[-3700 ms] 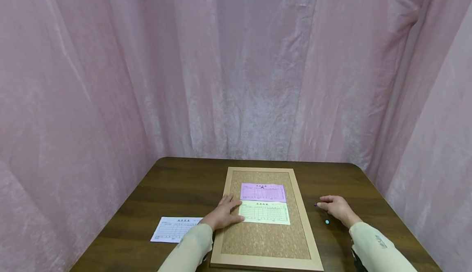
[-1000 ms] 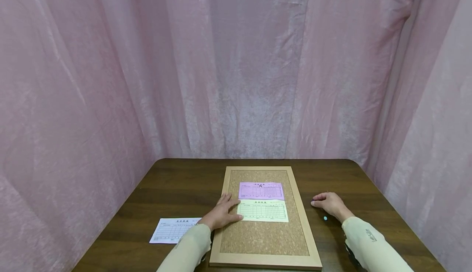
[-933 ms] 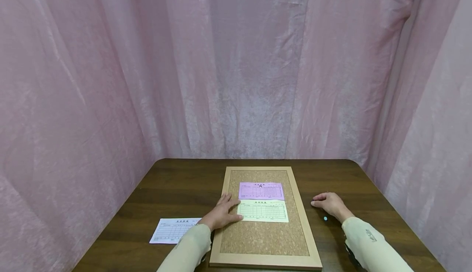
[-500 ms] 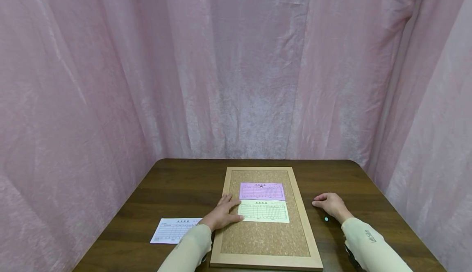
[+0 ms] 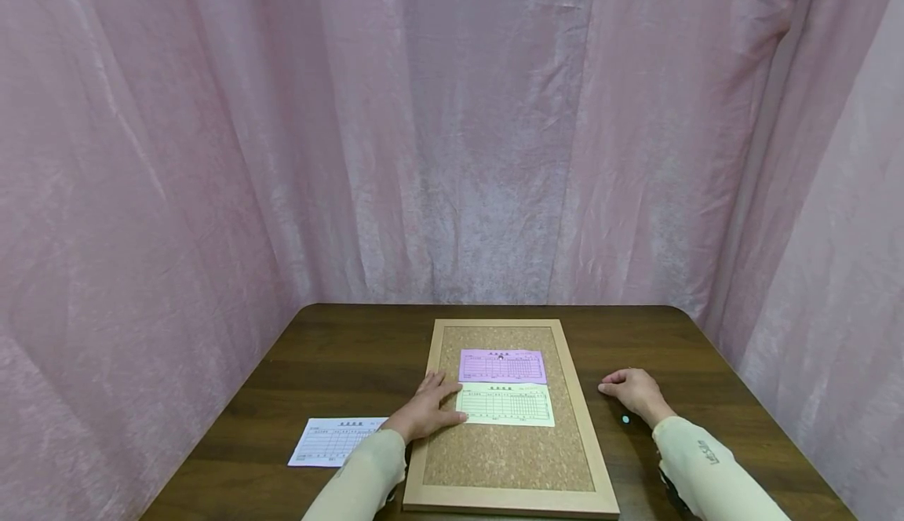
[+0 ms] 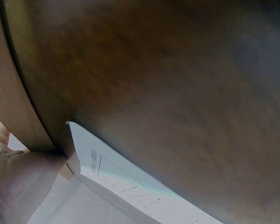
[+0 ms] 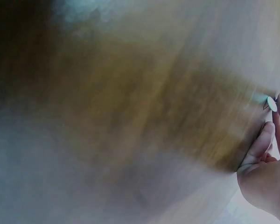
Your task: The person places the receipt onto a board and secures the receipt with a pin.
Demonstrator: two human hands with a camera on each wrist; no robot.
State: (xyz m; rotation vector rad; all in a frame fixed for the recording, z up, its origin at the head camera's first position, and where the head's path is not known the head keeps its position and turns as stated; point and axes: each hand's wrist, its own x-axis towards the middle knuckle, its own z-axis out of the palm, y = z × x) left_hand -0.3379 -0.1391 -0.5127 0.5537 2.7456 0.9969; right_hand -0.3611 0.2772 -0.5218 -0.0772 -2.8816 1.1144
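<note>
My left hand (image 5: 428,411) lies on the left side of the framed corkboard (image 5: 508,458), its fingers spread and thumb on the left edge of a pale green form (image 5: 504,405). Above that form, a purple form (image 5: 503,366) bears a small pin (image 5: 501,358) near its top. To the right of the board, my right hand (image 5: 636,392) is low over the tabletop, thumb and index finger pinching at a purple thumbtack that the fingertips almost wholly hide. A teal thumbtack (image 5: 625,420) sits on the table just below this hand; in the right wrist view the teal thumbtack (image 7: 271,103) shows beside the fingers.
A white form (image 5: 335,442) lies on the table left of the board, partly behind the left forearm. Its raised edge (image 6: 130,177) shows in the left wrist view. The dark wooden table (image 5: 367,333) has rounded far corners, with pink curtains (image 5: 494,152) around it.
Since the earliest frame, my right fingertips have closed over the purple thumbtack, which was visible at their tips then. The left hand and the forms stay put; the view shifts slightly.
</note>
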